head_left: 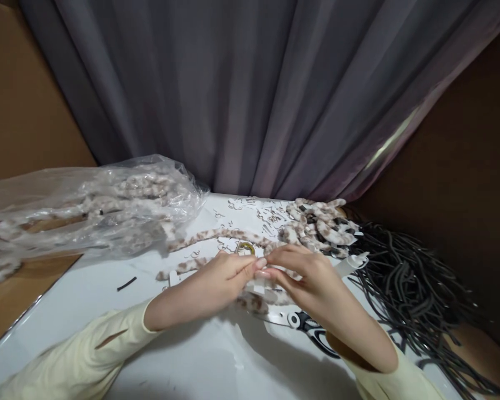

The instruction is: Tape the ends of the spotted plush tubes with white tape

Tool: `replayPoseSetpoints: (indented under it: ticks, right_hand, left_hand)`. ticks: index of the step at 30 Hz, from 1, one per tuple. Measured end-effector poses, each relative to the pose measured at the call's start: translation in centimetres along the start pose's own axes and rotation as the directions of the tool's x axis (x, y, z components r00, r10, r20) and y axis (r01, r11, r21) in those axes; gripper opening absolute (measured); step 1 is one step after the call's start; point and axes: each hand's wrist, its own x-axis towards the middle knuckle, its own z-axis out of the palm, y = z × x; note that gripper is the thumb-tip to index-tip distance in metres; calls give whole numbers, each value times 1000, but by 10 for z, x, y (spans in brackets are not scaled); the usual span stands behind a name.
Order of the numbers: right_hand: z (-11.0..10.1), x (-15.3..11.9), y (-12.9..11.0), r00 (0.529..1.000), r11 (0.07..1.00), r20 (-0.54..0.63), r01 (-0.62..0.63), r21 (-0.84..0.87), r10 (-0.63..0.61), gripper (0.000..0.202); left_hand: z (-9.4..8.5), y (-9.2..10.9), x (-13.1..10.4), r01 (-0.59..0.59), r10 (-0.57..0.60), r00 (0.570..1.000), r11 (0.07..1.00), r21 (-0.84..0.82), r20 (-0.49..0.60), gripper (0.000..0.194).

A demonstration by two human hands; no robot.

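My left hand (219,280) and my right hand (316,278) meet over the middle of the table, thumbs and fingertips pinched together. Something small and whitish may be between them, but the fingers hide what it is. Just below the fingertips lies a fluffy white strip with brown spots (252,303), partly covered by the hands. Another spotted fluffy strip (220,234) stretches across the table beyond them. Scissors (294,320) with black and white handles lie under my right forearm. A yellowish ring, perhaps a tape roll (246,248), sits right behind the fingertips.
Left, a clear plastic bag (150,186) holds more fluffy strips. At the back right is a pile of spotted strips (320,219), near a white nozzle bottle (352,264). Black cords (420,283) heap at the right. Tiny scraps (273,214) litter the white table (95,289).
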Motion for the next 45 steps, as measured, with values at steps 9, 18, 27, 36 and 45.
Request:
replayPoseSetpoints:
  ticks: [9,18,27,36,45]
  right_hand:
    - [8,7,4,985,995,151,-93,21,88,15]
    - [23,-3,10,981,995,195,14,-96,5,19]
    - [59,-12,2,968,754,-55,155,-638,-246,21]
    - [69,-4,11,907,612,-81,210,-763,-413,20]
    - [67,0,26,892,574,-75,220,-789,-445,23]
  left_hand:
    - [3,3,3,-27,31,999,952,304,-10,44]
    - [10,-14,11,46,-38,999,976,214,-39,48]
    - [9,-13,16,173,-145,980,958,230,-133,44]
    - [5,-18,20,335,-339,941,931,-145,-5,46]
    - [-9,-20,21,329,-267,943,829,-452,198,48]
